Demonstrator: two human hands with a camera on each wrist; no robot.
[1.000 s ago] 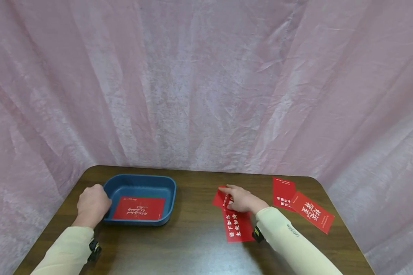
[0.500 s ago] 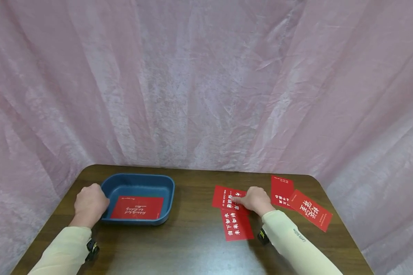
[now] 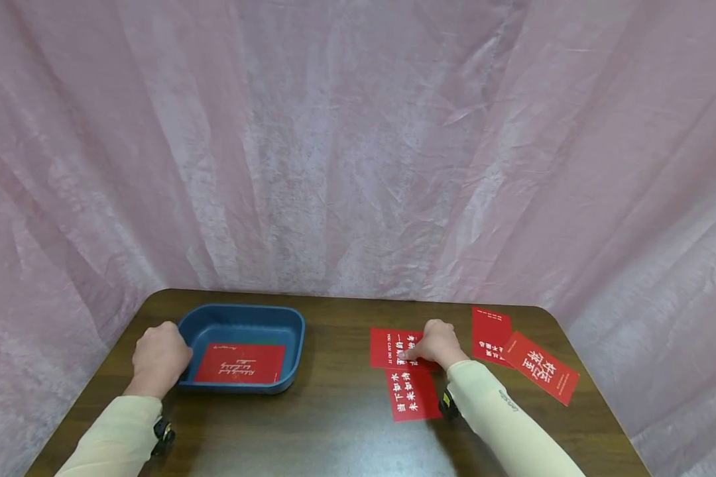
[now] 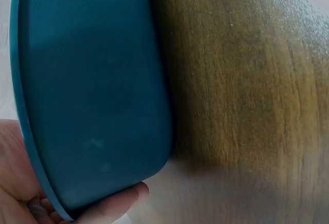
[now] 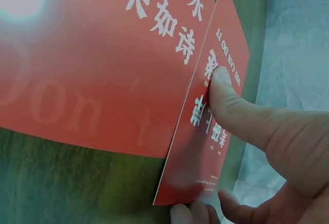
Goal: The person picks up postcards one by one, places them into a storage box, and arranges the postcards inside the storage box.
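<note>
My left hand (image 3: 162, 354) grips the left side of a blue rectangular tray (image 3: 301, 338); in the left wrist view one digit (image 4: 115, 203) lies along the tray's outer wall, with the rim inside the grasp. A red card (image 3: 238, 364) with white script lies inside the tray. At centre right, my right hand (image 3: 440, 343) pinches a red printed card (image 3: 384, 346) by its right end. The thumb (image 5: 229, 98) presses on its face, and other fingertips show at its edge in the right wrist view. That card overlaps another red card (image 3: 414, 399) lying nearer me.
Two more red cards, one upright (image 3: 491, 329) and one slanted (image 3: 543, 371), overlap at the right side of the brown wooden table (image 3: 334, 417). A pink curtain (image 3: 358, 152) hangs behind the table's far edge.
My right hand has drawn back to the right from over the upper card, uncovering its print. That card has turned straighter and now lies sideways. The left hand stays at the tray.
</note>
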